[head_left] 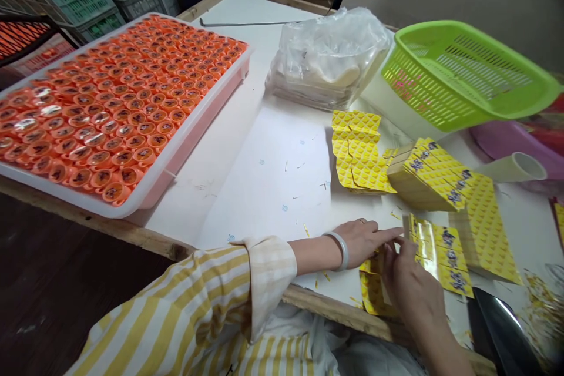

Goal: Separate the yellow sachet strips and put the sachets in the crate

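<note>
Near the table's front edge, my left hand (pixel 359 241), with a pale bangle at the wrist, reaches across to the right. Its fingertips are pressed together on the edge of some yellow printed cards (pixel 373 294). My right hand (pixel 414 282) has its fingers curled in on the same cards, meeting the left fingertips. The hands partly hide the cards, so the exact hold is hard to see. Just right of the fingers lies a glossy stack of yellow cards (pixel 447 255) with dark lettering. Behind it stand a taller yellow stack (pixel 429 173) and a patterned sheet pile (pixel 359 153).
A white tray (pixel 154 194) full of orange tubes fills the left side. A clear plastic bag (pixel 330 59), a green basket (pixel 462 76) and a cream tube (pixel 513 167) stand at the back right. A black object (pixel 504 329) lies at the right front, near yellow scraps (pixel 544 305).
</note>
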Available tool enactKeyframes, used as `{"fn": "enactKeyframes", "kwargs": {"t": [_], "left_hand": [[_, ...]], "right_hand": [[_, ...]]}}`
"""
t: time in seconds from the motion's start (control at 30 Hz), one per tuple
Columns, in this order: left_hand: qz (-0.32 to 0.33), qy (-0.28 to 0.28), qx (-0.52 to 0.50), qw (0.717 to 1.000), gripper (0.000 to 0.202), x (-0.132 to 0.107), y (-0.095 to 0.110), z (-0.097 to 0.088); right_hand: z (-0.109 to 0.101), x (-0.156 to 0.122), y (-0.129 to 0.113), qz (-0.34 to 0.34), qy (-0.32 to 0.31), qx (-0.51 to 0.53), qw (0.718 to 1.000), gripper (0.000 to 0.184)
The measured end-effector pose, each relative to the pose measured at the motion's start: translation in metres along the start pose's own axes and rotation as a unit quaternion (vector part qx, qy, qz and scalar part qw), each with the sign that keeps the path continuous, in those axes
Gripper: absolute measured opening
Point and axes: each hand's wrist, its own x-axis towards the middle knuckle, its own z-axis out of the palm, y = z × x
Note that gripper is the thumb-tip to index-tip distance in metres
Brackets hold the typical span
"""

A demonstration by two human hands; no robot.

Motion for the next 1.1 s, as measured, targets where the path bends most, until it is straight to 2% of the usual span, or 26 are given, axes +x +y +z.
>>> {"fn": "enactKeyframes", "kwargs": {"t": [0.07, 0.17, 0.27, 0.4, 0.47, 0.6, 0.73, 1.0, 1.1], "left_hand": [[-0.008, 0.000, -0.009, 1.000, 0.055, 0.000, 0.000, -0.001], [-0.018, -0.014, -0.011, 1.000, 0.059, -0.002, 0.003, -0.006], [-0.022, -0.025, -0.003, 0.999, 0.062, -0.004, 0.006, -0.011], [-0.030, -0.030, 0.001, 0.999, 0.063, -0.005, 0.008, -0.014], [-0.025, -0.029, 0.009, 0.999, 0.066, -0.005, 0.008, -0.013], [-0.008, -0.034, 0.006, 0.999, 0.075, -0.003, 0.005, -0.011], [-0.014, -0.046, -0.040, 0.998, 0.086, -0.001, 0.002, -0.014], [-0.001, -0.074, -0.091, 0.993, 0.071, -0.009, 0.001, -0.025], [0.008, -0.066, -0.097, 0.993, 0.068, -0.012, 0.003, -0.027]], "right_hand": [[0.000, -0.008, 0.003, 0.031, 0.036, 0.093, 0.995, 0.045], [0.002, -0.022, 0.009, 0.108, 0.075, 0.232, 0.964, 0.058], [0.008, -0.031, 0.012, 0.154, 0.079, 0.318, 0.932, 0.054], [0.012, -0.031, 0.010, 0.164, 0.057, 0.412, 0.894, 0.048], [0.012, -0.031, 0.007, 0.133, 0.055, 0.413, 0.899, 0.041], [0.011, -0.033, 0.002, 0.053, 0.101, 0.353, 0.929, 0.034], [0.012, -0.034, 0.001, 0.014, 0.109, 0.352, 0.929, 0.031], [0.009, -0.026, -0.003, 0.026, 0.086, 0.268, 0.959, 0.030], [0.009, -0.030, -0.005, 0.022, 0.091, 0.289, 0.953, 0.028]]}}
